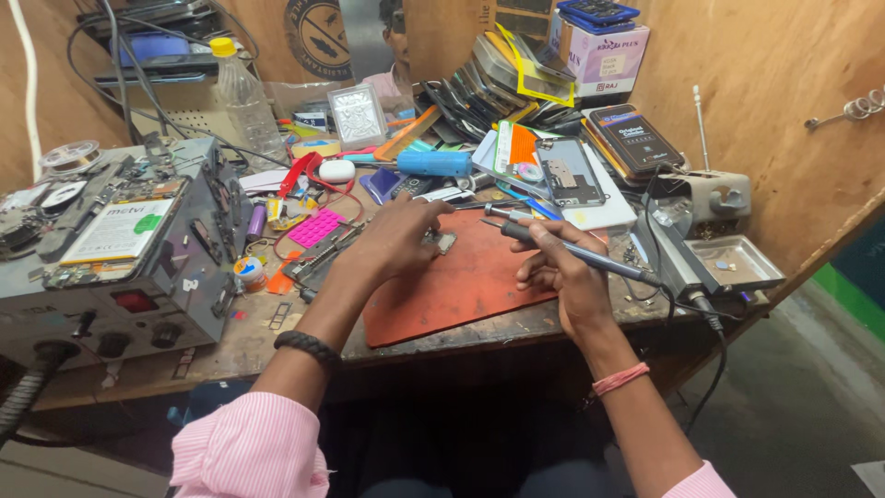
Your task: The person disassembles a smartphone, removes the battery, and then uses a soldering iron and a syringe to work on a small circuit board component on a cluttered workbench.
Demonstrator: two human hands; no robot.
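At your far left a grey repair station [111, 267] sits on the surface [249, 341], a phone with its back off [115, 231] lying on top, and a pink keypad mat [316, 227] lies just beyond it. Your left hand [392, 242] presses down on a small metal part [443, 242] that rests on the orange work mat [452, 286]; the fingers are curled narrow over it, pinning rather than lifting. That part looks light, thin and stiff, likely fragile and quick to skid, so hold it by its edges and keep it flat on the mat. Your right hand [564, 277] has its grip closed around the soldering iron [572, 249], pen-style on the handle, tip aimed at the part. Further right an opened phone [570, 172] leans on clutter, beside a metal tray [737, 263]
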